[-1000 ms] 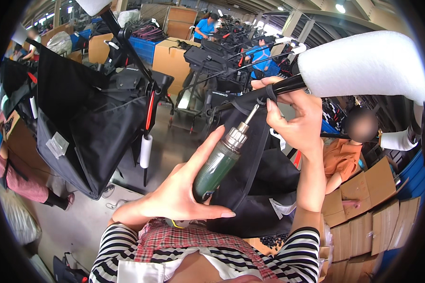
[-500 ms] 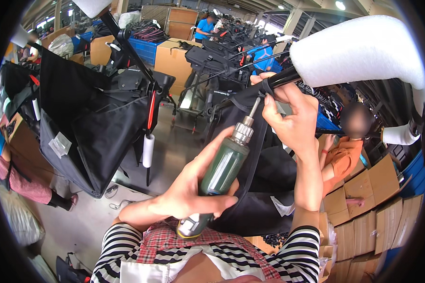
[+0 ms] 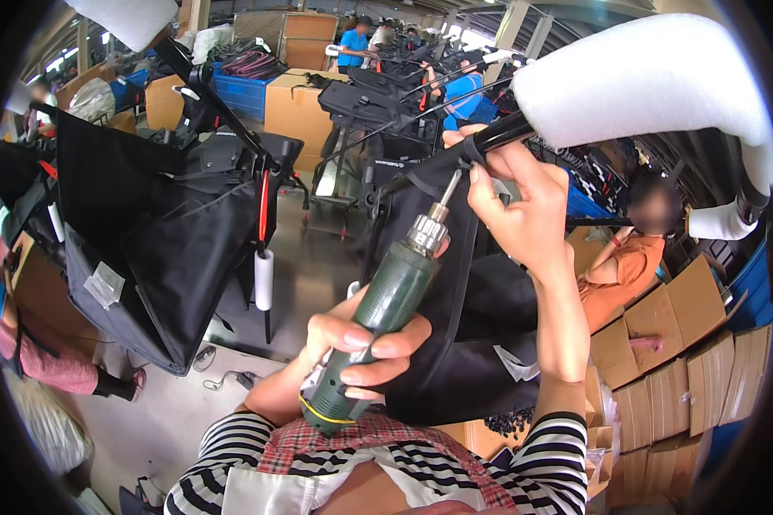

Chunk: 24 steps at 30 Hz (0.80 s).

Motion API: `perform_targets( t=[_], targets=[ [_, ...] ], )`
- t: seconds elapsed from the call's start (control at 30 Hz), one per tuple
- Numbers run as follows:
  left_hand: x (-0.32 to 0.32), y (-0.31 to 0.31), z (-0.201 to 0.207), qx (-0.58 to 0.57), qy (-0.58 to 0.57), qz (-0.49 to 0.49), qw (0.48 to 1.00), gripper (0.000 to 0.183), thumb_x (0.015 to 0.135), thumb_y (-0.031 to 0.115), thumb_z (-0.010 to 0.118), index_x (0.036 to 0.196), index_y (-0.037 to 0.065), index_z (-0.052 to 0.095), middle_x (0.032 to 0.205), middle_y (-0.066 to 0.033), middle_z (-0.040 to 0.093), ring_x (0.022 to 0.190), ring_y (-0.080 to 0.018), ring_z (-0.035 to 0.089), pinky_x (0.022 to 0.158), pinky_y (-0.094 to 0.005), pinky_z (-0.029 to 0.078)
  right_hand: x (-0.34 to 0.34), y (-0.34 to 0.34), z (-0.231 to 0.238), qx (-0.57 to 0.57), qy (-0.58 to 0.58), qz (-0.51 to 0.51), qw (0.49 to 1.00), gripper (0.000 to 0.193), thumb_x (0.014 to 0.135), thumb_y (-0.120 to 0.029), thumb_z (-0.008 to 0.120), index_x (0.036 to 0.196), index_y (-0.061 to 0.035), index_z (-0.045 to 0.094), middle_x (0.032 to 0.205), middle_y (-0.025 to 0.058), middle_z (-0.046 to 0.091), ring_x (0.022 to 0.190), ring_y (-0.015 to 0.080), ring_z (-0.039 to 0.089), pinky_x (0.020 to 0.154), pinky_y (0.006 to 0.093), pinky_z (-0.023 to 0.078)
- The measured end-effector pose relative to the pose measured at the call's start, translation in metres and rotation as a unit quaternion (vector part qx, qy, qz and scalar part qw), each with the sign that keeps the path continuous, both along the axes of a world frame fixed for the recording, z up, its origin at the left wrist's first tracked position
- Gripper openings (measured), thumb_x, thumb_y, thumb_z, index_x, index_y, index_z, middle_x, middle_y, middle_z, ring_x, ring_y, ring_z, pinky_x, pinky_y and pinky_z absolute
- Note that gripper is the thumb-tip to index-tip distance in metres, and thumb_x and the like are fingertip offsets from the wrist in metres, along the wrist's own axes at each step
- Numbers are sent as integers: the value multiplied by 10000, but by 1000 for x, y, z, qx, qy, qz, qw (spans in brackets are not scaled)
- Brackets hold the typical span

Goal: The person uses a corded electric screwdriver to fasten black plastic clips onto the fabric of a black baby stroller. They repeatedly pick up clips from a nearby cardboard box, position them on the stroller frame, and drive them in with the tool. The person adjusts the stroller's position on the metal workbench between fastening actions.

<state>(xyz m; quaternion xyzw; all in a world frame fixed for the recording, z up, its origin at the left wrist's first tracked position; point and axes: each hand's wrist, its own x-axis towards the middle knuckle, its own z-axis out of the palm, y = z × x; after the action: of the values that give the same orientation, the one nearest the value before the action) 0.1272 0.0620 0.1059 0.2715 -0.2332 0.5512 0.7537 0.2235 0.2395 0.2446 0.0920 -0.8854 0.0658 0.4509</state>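
While the left hand (image 3: 378, 350) grips the screwdriver (image 3: 392, 287), the tool's long axis slants up-right toward the strap (image 3: 471, 152). Nearer, the right hand (image 3: 528, 202) pinches that strap.

Bright glare on white padding (image 3: 640, 86), fisheye distortion, dark edges.

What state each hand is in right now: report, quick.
Left hand: closed, holding the dark green cylindrical power screwdriver.
Right hand: closed, holding the narrow black band around the glossy black round tube.
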Motion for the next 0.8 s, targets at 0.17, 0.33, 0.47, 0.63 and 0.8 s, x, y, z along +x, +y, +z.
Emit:
perform_targets(
  t=[0.17,0.33,0.47,0.63,0.8],
  targets=[
    [-2,-8,17,-47,199,227,952,1076,806,-27,651,1621,273,15,841,-123,517,499,-169,552,469,-310,481,0,2,-2,-7,19,3,1000,338,852,82,586,1188,83,627,1075,155,757,948,156,737,847,265,550],
    [-1,-5,16,-41,288,341,894,1094,788,-50,652,1623,242,10,825,-140,542,505,-175,571,467,-311,483,-4,5,-4,-9,30,22,999,353,819,66,648,1172,63,640,1068,167,750,951,253,754,812,317,586],
    [-1,-2,6,-21,-17,4,1000,1039,811,-16,658,1607,299,69,842,-134,527,508,-183,573,410,-312,455,-5,3,0,10,29,16,999,359,817,71,645,1176,62,639,1060,166,752,943,260,756,801,317,586],
    [-1,-7,19,-46,263,309,913,1051,810,-5,669,1612,299,62,839,-131,523,515,-183,578,411,-309,445,-4,5,0,8,39,2,999,340,816,71,642,1157,62,646,1047,166,754,934,259,757,785,320,590],
    [4,-5,6,-44,68,117,990,1031,803,-37,669,1599,300,109,872,-158,540,503,-201,573,438,-316,467,-6,4,-3,14,49,16,999,327,816,68,647,1143,62,654,1037,163,756,918,255,760,778,319,592]
  ],
)
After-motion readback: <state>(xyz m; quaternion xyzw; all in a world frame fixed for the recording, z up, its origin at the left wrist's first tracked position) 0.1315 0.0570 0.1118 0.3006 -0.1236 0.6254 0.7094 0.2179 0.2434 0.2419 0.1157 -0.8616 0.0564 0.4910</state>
